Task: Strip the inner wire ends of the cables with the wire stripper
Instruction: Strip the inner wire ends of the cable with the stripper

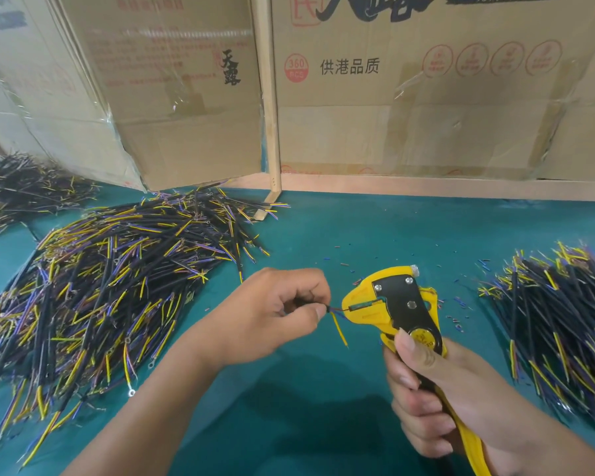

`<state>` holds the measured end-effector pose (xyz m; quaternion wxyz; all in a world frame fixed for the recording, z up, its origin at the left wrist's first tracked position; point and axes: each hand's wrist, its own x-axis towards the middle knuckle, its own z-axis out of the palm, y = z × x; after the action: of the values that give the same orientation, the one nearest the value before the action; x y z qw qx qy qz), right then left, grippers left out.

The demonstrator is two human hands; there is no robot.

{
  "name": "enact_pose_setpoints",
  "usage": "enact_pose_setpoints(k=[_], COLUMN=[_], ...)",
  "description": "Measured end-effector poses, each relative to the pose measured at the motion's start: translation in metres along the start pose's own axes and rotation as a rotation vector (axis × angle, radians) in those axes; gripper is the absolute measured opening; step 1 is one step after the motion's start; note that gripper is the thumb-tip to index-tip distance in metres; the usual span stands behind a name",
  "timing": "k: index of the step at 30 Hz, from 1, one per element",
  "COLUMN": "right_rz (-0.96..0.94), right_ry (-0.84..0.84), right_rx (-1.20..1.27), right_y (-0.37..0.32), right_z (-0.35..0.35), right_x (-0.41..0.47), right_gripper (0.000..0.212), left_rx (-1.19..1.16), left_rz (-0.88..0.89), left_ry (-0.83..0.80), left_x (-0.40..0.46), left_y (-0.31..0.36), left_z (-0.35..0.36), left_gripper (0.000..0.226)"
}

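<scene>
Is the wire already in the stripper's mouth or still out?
In. A thin inner wire runs from the left hand's pinch into the stripper's mouth, while the yellow wire hangs loose outside.

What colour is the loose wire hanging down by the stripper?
Yellow, clearest in the head view.

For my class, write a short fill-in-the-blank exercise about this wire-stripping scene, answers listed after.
1. The wire stripper is gripped by the ____ hand.
2. The left hand pinches a ____ cable.
3. The loose inner wire hanging below the stripper's mouth is ____.
4. The table is covered in ____ cloth.

Answers: right; black; yellow; green
</scene>
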<state>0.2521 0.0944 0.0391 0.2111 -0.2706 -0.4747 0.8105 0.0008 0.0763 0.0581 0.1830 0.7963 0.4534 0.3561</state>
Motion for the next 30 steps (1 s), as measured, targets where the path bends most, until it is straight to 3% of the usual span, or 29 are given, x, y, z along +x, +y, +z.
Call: enact_pose_setpoints(k=[1, 4, 5, 8, 10, 14, 30], right_rz=[-0.041, -0.207, -0.235, -0.182, -0.166, -0.124, -0.076], right_ry=[0.021, 0.086, 0.089, 0.068, 0.031, 0.035, 0.012], right_rx=[0.069, 0.189, 0.193, 0.192, 0.221, 0.278, 0.29], right_y=[-0.006, -0.03, -0.032, -0.015, -0.002, 0.002, 0.006], right_z=[-0.006, -0.024, -0.027, -0.024, -0.021, -0.021, -0.024], right_x=[-0.001, -0.008, -0.008, 0.004, 0.012, 0.018, 0.025], right_gripper=[0.061, 0.062, 0.062, 0.058, 0.047, 0.035, 0.032], left_rx=[0.011, -0.131, -0.156, -0.012, -0.013, -0.041, -0.099], left_rz=[-0.009, -0.127, -0.134, -0.065, -0.075, -0.068, -0.096], left_ry=[0.07, 0.488, 0.541, 0.313, 0.247, 0.283, 0.212], left_x=[-0.002, -0.011, -0.01, -0.003, -0.001, -0.002, -0.001], left_y=[-0.005, -0.022, -0.023, -0.016, -0.014, -0.013, -0.006], left_z=[-0.011, -0.049, -0.052, -0.024, -0.015, -0.02, -0.011], left_gripper=[0.012, 0.017, 0.018, 0.019, 0.02, 0.03, 0.031])
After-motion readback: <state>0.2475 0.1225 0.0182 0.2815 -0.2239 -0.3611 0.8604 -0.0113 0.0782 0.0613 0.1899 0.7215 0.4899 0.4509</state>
